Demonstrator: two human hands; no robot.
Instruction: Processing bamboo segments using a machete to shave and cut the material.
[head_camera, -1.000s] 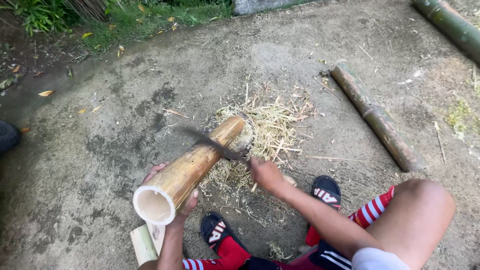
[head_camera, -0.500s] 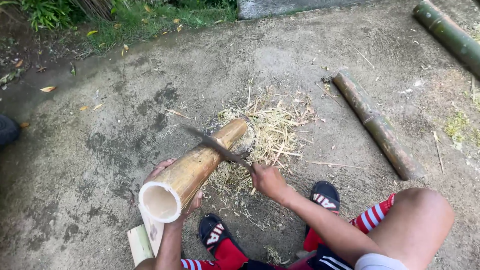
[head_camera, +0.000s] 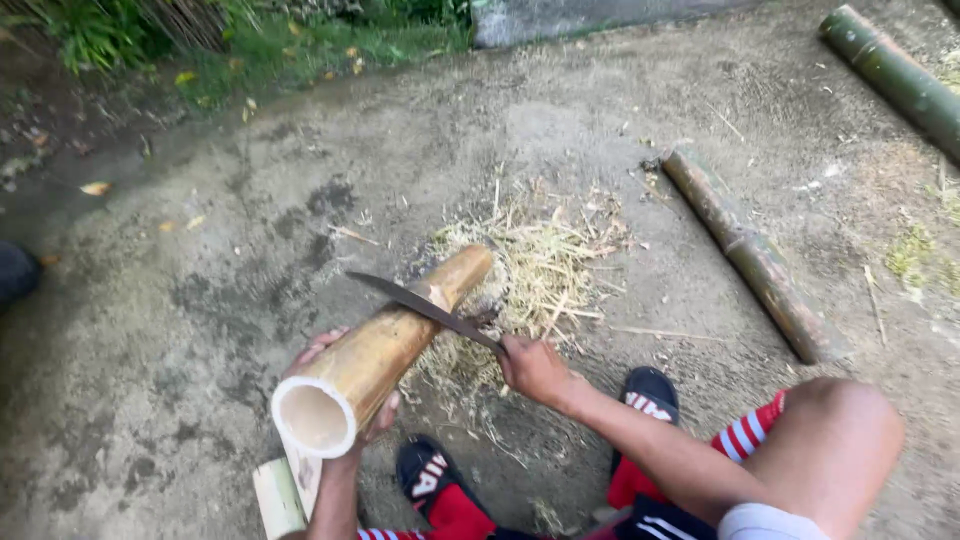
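Left hand (head_camera: 335, 385) cups the near open end of the bamboo culm (head_camera: 385, 350), axis running 7-to-1 o'clock onto the shavings pile (head_camera: 535, 275); right hand (head_camera: 535, 368) fist-tight on the machete (head_camera: 425, 308), blade laid crosswise mid-length.

Blade (head_camera: 425, 306) across bamboo tube (head_camera: 385, 350) (shavings (head_camera: 540, 270) behind)

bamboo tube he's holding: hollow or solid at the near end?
Hollow. The bamboo tube shows an open round mouth with a pale inner wall at the end nearest the camera.
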